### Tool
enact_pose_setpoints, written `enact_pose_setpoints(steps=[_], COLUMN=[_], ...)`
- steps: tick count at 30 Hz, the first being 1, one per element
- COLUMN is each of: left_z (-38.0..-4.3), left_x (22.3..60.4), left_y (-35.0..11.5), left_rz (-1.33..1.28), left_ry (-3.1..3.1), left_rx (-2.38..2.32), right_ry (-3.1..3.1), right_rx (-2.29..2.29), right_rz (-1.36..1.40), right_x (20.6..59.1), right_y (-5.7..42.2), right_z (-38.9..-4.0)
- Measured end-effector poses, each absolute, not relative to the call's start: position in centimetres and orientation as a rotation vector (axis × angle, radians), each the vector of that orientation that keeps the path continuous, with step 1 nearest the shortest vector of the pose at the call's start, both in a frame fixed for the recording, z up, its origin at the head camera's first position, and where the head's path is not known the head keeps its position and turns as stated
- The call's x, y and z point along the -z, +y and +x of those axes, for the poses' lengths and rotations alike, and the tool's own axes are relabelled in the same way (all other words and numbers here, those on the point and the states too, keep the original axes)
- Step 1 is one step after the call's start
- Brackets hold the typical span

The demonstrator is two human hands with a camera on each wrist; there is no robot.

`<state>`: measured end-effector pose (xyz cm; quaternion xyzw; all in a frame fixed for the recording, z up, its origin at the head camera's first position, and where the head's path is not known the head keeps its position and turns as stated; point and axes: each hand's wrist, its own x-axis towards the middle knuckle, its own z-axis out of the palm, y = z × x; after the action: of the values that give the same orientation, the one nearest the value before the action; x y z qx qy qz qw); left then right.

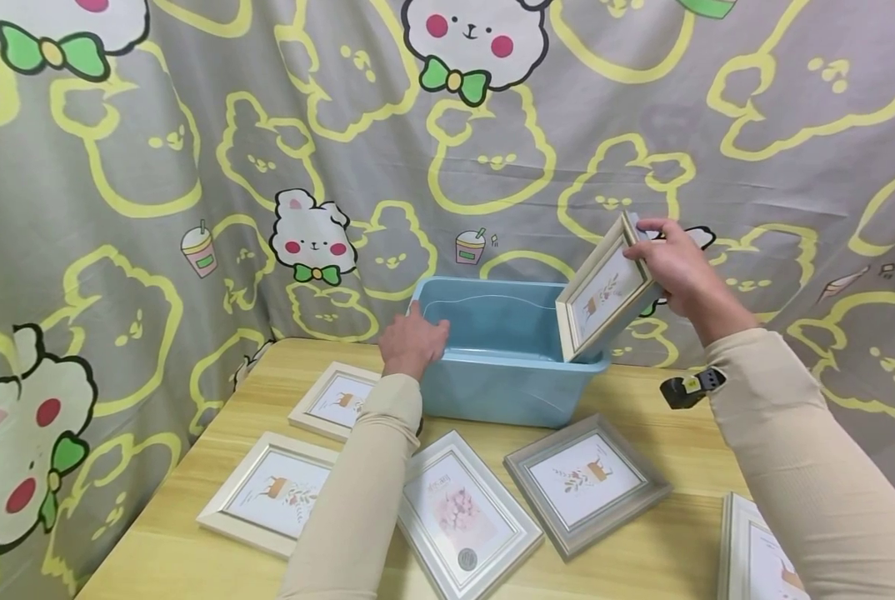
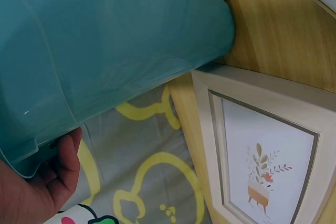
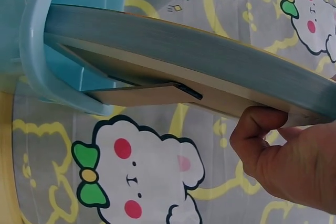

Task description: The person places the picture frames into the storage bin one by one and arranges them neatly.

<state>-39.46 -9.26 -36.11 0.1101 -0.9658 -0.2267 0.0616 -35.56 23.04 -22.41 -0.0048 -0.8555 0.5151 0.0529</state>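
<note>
A light blue plastic bin (image 1: 492,392) stands at the back of the table. My left hand (image 1: 413,340) grips its left end, and the left wrist view shows the fingers curled under the rim (image 2: 31,156). My right hand (image 1: 676,262) holds a cream picture frame (image 1: 570,321) by its upper corner, thumb on the front and fingers behind. The frame leans at a slant, its lower end inside the bin's right end. In the right wrist view its backing board and a flap-like stand (image 3: 142,95) show, the stand's end close to the bin's rim (image 3: 34,51).
Several picture frames lie on the wooden table (image 1: 170,533): two cream ones (image 1: 323,429) at left, a silver one (image 1: 518,525) in front, a grey one (image 1: 567,533) and another (image 1: 728,542) at lower right. A patterned curtain (image 1: 372,167) hangs right behind the bin.
</note>
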Motion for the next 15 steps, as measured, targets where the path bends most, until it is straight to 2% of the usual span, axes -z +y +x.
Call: enact_pose_setpoints(steps=[15], left_z=[-39.4], left_x=[36.1], left_y=[-9.3], left_rz=[0.328], left_ry=[-2.911], left_rx=[0.656], right_ry=[-2.626], right_rx=[-1.603], right_rz=[-0.014], right_x=[24.1], right_y=[23.0], right_z=[-36.5])
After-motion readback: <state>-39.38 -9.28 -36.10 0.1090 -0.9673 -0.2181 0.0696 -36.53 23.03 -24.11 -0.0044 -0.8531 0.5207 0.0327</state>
